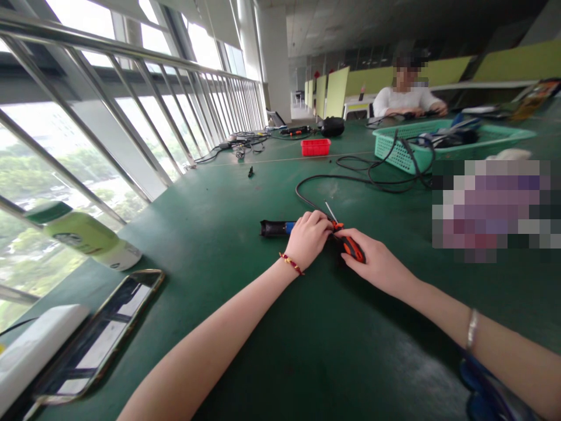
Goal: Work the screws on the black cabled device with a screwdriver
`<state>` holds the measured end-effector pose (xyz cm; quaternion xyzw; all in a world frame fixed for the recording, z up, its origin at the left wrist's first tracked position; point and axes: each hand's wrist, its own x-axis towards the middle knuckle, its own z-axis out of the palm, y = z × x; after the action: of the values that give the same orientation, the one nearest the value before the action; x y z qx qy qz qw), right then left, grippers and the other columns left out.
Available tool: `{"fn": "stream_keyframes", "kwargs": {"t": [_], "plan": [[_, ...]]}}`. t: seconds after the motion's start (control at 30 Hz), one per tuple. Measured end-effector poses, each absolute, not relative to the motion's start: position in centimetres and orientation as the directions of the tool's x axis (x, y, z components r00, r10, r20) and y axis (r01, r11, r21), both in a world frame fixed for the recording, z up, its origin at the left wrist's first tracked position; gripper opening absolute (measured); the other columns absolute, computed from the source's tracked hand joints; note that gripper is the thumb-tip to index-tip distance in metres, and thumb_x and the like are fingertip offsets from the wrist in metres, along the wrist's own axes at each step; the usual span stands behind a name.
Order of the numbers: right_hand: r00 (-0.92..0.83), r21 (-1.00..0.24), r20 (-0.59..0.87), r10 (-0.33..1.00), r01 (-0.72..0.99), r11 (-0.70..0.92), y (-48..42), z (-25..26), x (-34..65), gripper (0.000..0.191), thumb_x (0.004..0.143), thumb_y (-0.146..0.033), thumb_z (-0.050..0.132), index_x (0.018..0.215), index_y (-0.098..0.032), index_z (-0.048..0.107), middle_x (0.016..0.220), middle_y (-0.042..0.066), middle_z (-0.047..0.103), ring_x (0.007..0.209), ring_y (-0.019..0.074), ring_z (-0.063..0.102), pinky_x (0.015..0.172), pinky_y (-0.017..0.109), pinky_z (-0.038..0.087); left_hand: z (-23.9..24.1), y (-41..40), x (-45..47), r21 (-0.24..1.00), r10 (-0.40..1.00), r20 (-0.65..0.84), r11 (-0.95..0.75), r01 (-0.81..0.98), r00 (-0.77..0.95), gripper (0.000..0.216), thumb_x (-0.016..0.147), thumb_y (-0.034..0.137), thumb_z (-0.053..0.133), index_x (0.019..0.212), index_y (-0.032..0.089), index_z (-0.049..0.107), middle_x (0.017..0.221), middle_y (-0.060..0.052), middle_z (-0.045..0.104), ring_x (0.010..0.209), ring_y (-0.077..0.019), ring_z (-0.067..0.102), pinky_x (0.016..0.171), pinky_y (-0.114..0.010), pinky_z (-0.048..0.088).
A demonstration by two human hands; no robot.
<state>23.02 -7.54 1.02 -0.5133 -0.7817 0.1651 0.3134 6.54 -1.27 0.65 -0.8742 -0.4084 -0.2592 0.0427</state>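
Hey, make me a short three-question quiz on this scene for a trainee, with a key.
1. Which hand grips the orange-and-black handle?
2. True or false: the red box is inside the green basket.
3. What other colour shows on the black tube next to the left hand? A) yellow B) blue C) white

Key:
1. The right hand.
2. False; the red box is on the table, left of the green basket.
3. B.

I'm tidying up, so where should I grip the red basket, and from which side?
Probably pinch the red basket by its near rim, reaching down from above on the near side: it looks open-topped, the black cable lies along the table in front of it, and the black case sits behind.
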Motion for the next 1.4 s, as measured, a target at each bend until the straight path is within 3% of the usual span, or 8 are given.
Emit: {"fn": "stream_keyframes", "kwargs": {"t": [0.13,0.23,0.43,0.73,1.0,1.1,1.23,1.4], "plan": [[-0.276,-0.584,0.321,0.906,0.695,0.419,-7.6,1.1,23.0,0.036,0.077,-0.02,0.051,0.113,-0.024,0.052,0.111,0.006,0.062,0.095,0.0209,0.062,0.085,0.037,0.048,0.4,-0.9,6.4,0.308,0.709,0.539,-0.668,0.678,0.454,0.014,0.089,0.016,0.046,0.091,0.018,0.06,0.094,-0.003,0.06,0.092,-0.0155,0.053,0.086,-0.031,0.046],[-0.276,-0.582,0.316,0.908,0.699,0.415,-7.6,1.1,23.0,0.036,0.077,-0.02,0.051,0.113,-0.023,0.052,0.111,0.006,0.062,0.094,0.0209,0.061,0.084,0.036,0.048,0.2,-0.8,6.3,0.33,0.7,0.555,-0.681,0.653,0.45,0.013,0.088,0.015,0.048,0.09,0.018,0.061,0.094,-0.003,0.06,0.091,-0.0148,0.053,0.086,-0.03,0.046],[-0.279,-0.586,0.293,0.915,0.704,0.402,-7.6,1.2,23.0,0.036,0.077,-0.019,0.05,0.113,-0.022,0.051,0.112,0.006,0.061,0.096,0.0208,0.06,0.087,0.036,0.047,0.3,-1.2,6.3,0.202,0.666,0.541,-0.695,0.69,0.513,0.015,0.089,0.019,0.049,0.094,0.017,0.062,0.098,-0.005,0.058,0.092,-0.0168,0.051,0.085,-0.03,0.046],[-0.257,-0.605,0.299,0.919,0.693,0.391,-7.6,1.1,23.0,0.036,0.079,-0.022,0.05,0.114,-0.022,0.048,0.111,0.007,0.062,0.098,0.0213,0.061,0.088,0.036,0.047,0.7,-1.7,6.7,-0.134,0.614,0.466,-0.662,0.737,0.636,0.018,0.091,0.017,0.04,0.096,0.015,0.058,0.101,-0.006,0.057,0.092,-0.0186,0.05,0.079,-0.03,0.047],[-0.201,-0.661,0.265,0.943,0.674,0.33,-7.4,0.8,23.1,0.04,0.08,-0.028,0.05,0.119,-0.021,0.045,0.111,0.008,0.062,0.098,0.023,0.061,0.089,0.039,0.046,0.6,-1.4,6.3,0.026,0.65,0.507,-0.668,0.743,0.566,0.016,0.091,0.019,0.044,0.098,0.019,0.059,0.103,-0.003,0.059,0.093,-0.0153,0.052,0.08,-0.026,0.049],[-0.202,-0.664,0.256,0.946,0.674,0.323,-7.4,0.8,23.1,0.04,0.08,-0.028,0.05,0.119,-0.021,0.045,0.11,0.009,0.062,0.099,0.0236,0.061,0.09,0.04,0.046,0.6,-1.5,6.2,0.033,0.642,0.512,-0.678,0.734,0.57,0.017,0.091,0.018,0.044,0.096,0.019,0.06,0.103,-0.003,0.06,0.093,-0.0146,0.053,0.079,-0.025,0.05],[-0.203,-0.67,0.26,0.944,0.666,0.328,-7.5,0.9,23.0,0.041,0.08,-0.027,0.05,0.12,-0.021,0.045,0.109,0.009,0.062,0.099,0.0239,0.061,0.089,0.041,0.047,0.8,-1.6,6.1,-0.031,0.629,0.486,-0.682,0.731,0.607,0.019,0.092,0.019,0.041,0.096,0.019,0.06,0.102,-0.003,0.06,0.093,-0.0149,0.053,0.071,-0.023,0.051],[-0.153,-0.716,0.308,0.939,0.612,0.335,-7.4,0.7,23.0,0.04,0.078,-0.025,0.053,0.118,-0.02,0.048,0.108,0.008,0.063,0.096,0.0219,0.062,0.088,0.04,0.047,1.5,-1.7,5.7,-0.216,0.562,0.39,-0.714,0.666,0.73,0.022,0.089,0.018,0.041,0.101,0.016,0.059,0.105,-0.007,0.059,0.096,-0.0185,0.053,0.065,-0.026,0.051]]}}
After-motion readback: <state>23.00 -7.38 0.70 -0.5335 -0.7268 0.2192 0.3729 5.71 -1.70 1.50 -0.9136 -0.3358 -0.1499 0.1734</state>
